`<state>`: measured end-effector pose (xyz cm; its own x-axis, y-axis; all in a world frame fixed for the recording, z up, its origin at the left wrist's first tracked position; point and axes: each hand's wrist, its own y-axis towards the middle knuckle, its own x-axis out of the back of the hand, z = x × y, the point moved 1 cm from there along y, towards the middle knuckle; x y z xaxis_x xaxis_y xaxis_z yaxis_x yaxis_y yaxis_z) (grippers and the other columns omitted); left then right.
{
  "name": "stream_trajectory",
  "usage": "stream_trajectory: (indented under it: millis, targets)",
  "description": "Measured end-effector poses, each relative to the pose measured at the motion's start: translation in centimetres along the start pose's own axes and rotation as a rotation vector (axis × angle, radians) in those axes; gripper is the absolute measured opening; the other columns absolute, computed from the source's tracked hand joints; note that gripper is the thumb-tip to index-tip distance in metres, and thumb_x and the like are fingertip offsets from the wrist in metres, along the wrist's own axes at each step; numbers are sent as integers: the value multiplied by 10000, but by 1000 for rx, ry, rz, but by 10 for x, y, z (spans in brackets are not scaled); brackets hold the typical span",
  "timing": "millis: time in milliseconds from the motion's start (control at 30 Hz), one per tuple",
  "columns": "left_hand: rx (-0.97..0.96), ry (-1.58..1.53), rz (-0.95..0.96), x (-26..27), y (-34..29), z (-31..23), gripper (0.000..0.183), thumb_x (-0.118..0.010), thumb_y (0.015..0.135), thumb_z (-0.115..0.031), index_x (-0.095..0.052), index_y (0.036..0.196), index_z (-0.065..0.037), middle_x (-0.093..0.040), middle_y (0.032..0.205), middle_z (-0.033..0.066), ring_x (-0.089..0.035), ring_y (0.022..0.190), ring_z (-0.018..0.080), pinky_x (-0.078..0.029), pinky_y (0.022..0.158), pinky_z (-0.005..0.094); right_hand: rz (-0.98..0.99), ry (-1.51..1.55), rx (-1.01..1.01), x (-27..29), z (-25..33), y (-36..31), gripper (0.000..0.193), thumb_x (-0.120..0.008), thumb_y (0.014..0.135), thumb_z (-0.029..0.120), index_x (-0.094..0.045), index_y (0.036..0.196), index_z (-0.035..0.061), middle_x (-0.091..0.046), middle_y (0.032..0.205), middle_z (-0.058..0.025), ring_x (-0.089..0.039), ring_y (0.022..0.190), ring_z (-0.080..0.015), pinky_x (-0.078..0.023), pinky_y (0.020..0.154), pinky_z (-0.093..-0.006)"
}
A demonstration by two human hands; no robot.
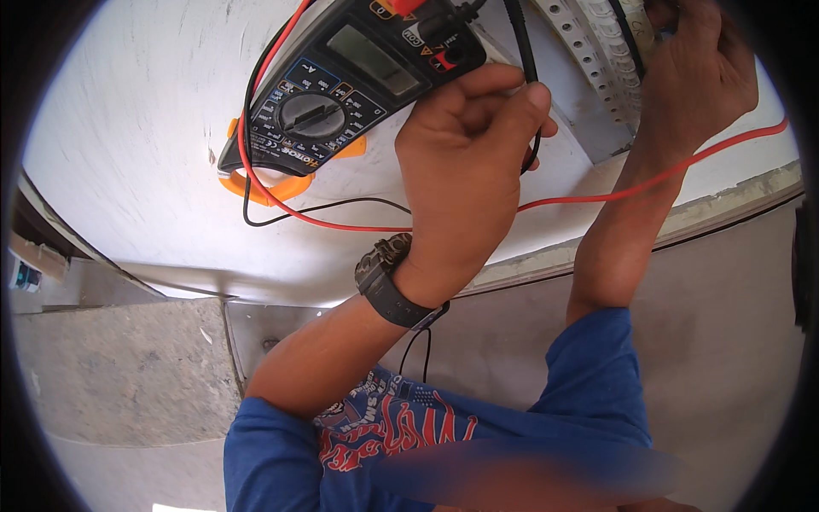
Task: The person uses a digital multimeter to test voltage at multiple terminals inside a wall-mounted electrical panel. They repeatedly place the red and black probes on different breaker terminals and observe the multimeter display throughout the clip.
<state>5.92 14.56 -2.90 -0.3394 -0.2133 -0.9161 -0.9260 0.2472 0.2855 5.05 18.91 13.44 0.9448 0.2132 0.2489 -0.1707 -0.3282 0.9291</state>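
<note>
fingers of the left hand point(467, 162) are pinching a black probe point(528, 53) between thumb and curled forefinger, just right of the clamp meter point(320, 90), which is resting against a white panel point(128, 171). a red lead point(657, 180) is running below the meter, then passing over the right forearm. those of the right hand point(699, 81), well to the meter's right, are reaching beside a perforated strip point(583, 61); they are fading into the dark rim, so i cannot tell whether they are spread or gripping. handling this well is probably calling for a light pinch behind the probe's tip, slack in the lead, and a display left uncovered. farther out, grey floor point(717, 341) is stretching below the meter, and a mottled, stone-like slab point(128, 367) is lying below and to its left.
</note>
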Motion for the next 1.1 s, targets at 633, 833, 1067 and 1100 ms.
stream_trajectory:
  millis: [633,833,1067,1100]
  targets:
    - [-283,301,23,0,9,14,320,-793,976,3,-666,1269,12,-799,981,101,-770,817,146,-604,701,247,119,307,-266,3,-26,-3,232,-679,1036,191,-768,1081,-19,-750,903,-71,-683,792,-118,-549,672,-253]
    - [-285,349,27,2,10,19,306,-782,981,12,-666,1265,8,-786,982,91,-766,808,143,-623,711,256,131,206,-152,0,-15,17,234,-667,1033,200,-768,1068,-8,-750,889,-79,-694,791,-133,-564,683,-274]
    - [-354,363,37,4,10,24,341,-777,986,12,-645,1300,12,-779,983,93,-758,813,134,-633,716,259,153,273,-350,7,4,10,233,-664,1024,222,-744,1056,6,-727,869,-63,-663,735,-108,-543,653,-250]
    - [-357,351,39,4,10,24,350,-777,985,13,-642,1309,13,-779,978,95,-757,816,134,-634,714,260,107,238,-354,3,2,8,235,-664,1024,224,-741,1060,5,-727,871,-63,-663,732,-106,-541,646,-248]
